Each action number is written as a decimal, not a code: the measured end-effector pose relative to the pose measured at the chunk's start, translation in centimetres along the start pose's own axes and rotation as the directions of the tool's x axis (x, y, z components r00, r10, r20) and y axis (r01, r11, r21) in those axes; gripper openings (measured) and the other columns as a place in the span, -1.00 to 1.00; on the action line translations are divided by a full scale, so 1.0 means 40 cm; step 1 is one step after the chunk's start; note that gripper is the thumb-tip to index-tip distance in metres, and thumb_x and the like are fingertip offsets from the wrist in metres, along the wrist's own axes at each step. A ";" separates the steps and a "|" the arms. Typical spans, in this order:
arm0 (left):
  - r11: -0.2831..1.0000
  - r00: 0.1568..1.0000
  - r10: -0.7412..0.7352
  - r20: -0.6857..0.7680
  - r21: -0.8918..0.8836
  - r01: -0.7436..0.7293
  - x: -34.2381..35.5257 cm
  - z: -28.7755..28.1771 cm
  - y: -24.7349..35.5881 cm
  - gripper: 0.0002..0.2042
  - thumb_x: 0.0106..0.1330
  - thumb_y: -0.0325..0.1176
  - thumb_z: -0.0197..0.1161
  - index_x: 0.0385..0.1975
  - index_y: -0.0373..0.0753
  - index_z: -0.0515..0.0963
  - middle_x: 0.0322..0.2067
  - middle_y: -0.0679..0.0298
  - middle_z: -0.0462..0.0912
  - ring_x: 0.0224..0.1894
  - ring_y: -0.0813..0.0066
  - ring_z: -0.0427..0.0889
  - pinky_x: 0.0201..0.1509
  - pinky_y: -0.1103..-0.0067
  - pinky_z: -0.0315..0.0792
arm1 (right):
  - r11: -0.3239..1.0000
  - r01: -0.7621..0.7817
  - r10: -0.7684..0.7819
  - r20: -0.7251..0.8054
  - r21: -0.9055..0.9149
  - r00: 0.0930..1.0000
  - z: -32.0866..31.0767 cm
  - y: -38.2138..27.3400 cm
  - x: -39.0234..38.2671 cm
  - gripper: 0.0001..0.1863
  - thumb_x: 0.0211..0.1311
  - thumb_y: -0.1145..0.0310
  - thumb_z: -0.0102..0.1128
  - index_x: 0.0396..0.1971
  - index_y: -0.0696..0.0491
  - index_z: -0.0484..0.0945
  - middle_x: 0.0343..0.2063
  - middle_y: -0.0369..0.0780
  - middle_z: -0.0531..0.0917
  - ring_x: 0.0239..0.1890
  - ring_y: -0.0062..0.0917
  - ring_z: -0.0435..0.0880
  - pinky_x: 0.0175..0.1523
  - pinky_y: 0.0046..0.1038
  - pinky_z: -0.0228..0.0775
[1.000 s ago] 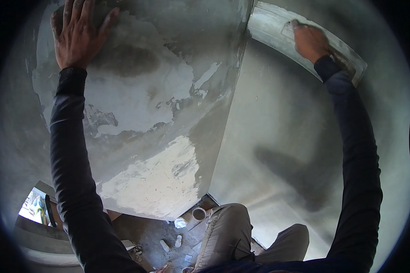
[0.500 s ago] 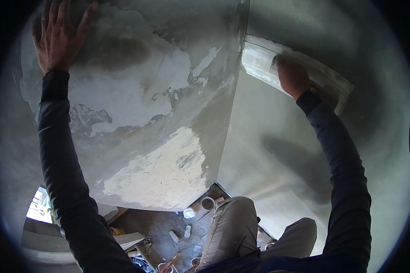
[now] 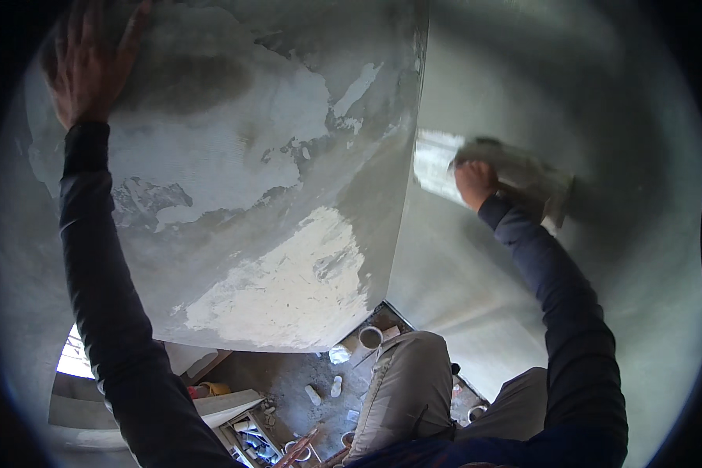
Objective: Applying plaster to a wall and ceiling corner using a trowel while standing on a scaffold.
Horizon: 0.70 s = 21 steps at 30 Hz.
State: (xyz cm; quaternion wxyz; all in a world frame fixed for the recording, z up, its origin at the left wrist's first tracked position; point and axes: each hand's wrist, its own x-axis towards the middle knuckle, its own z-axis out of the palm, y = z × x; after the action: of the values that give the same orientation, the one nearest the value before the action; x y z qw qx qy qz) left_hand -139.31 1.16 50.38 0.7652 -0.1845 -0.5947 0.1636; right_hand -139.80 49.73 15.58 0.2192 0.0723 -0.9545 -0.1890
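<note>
My left hand (image 3: 90, 74) lies open with its fingers spread on the upper part of the left wall (image 3: 210, 148), which has patchy grey and white plaster. On the right, my right hand (image 3: 476, 185) grips the back of a long, pale plastering trowel (image 3: 438, 162). The trowel lies against the smooth grey right wall (image 3: 452, 265), its left end close to the corner where the two walls meet. Motion blurs the tool a little, and my fingers hide most of its handle. A bright white plaster patch (image 3: 281, 288) shows low on the left wall.
Far below, the floor (image 3: 277, 374) holds a round bucket (image 3: 370, 338), two pale pieces (image 3: 336, 386) and a crate (image 3: 249, 441) of assorted items. My knees (image 3: 413, 374) are bent near the corner. A bright opening (image 3: 74, 355) shows at lower left.
My right hand has drawn the trowel down the right wall, its left end still near the corner. My left hand stays on the left wall. The view has shifted slightly.
</note>
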 end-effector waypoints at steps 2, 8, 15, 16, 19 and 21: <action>0.998 0.999 -0.033 -0.028 -0.051 0.032 -0.005 0.030 0.054 -0.28 0.19 0.36 -0.05 0.31 0.14 0.17 0.33 0.31 0.16 0.41 0.32 0.03 0.42 0.16 -0.17 | 0.998 -0.039 0.037 0.050 0.040 0.998 0.108 0.021 -0.066 -0.85 0.00 0.43 0.06 -0.58 -0.01 0.64 -0.47 -0.16 0.66 -0.27 -0.32 0.64 -0.17 -0.26 0.40; 0.964 0.936 -0.222 0.274 0.203 0.170 0.047 -0.074 0.076 -0.26 0.19 0.11 0.02 0.28 -0.28 0.17 0.35 0.05 0.06 0.44 0.14 -0.13 0.46 0.21 -0.35 | 0.966 0.039 -0.077 0.138 0.256 0.987 -0.028 -0.018 -0.151 -0.80 -0.11 0.43 0.10 -0.41 0.10 0.56 -0.50 -0.07 0.63 -0.33 -0.19 0.62 -0.24 -0.14 0.40; 0.990 0.989 -0.143 0.028 0.000 0.143 0.025 -0.035 0.040 -0.34 0.27 0.24 -0.03 0.32 0.09 0.15 0.37 0.40 0.06 0.43 0.39 -0.04 0.44 0.17 -0.21 | 0.990 0.138 -0.144 -0.190 -0.042 0.971 -0.487 0.210 -0.065 -0.80 -0.09 0.45 0.08 -0.39 0.12 0.56 -0.54 -0.06 0.63 -0.50 -0.22 0.63 -0.37 -0.22 0.45; 0.990 0.990 -0.140 0.020 -0.013 0.140 0.028 -0.037 0.043 -0.36 0.29 0.20 -0.03 0.32 0.07 0.15 0.38 0.42 0.04 0.43 0.42 -0.05 0.45 0.18 -0.21 | 0.985 0.140 -0.166 -0.330 -0.100 0.929 -0.548 0.258 -0.040 -0.80 -0.08 0.45 0.07 -0.39 0.12 0.56 -0.53 -0.05 0.63 -0.50 -0.23 0.63 -0.38 -0.23 0.45; 0.990 0.990 -0.139 0.017 -0.031 0.140 0.028 -0.039 0.047 -0.37 0.30 0.17 -0.03 0.32 0.05 0.14 0.38 0.44 0.02 0.43 0.44 -0.06 0.46 0.22 -0.21 | 0.931 -0.113 0.037 -0.215 -0.348 0.976 -0.772 0.361 0.055 -0.68 -0.03 0.46 0.06 -0.19 0.14 0.48 -0.47 -0.05 0.63 -0.42 -0.19 0.64 -0.30 -0.21 0.49; 0.989 0.990 -0.142 0.019 -0.040 0.143 0.030 -0.042 0.044 -0.37 0.30 0.17 -0.03 0.33 0.05 0.13 0.38 0.44 0.02 0.43 0.45 -0.06 0.46 0.23 -0.20 | 0.886 -0.226 0.085 -0.337 -0.405 0.938 -0.868 0.428 0.119 -0.57 -0.03 0.46 0.08 -0.06 0.15 0.40 -0.42 -0.05 0.63 -0.36 -0.18 0.65 -0.26 -0.21 0.49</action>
State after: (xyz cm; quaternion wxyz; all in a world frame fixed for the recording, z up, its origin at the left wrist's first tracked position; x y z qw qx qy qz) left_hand -137.47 3.14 50.18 0.7662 -0.1560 -0.6156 0.0977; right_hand -129.53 52.98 53.06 0.3913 -0.0276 -0.8438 -0.3663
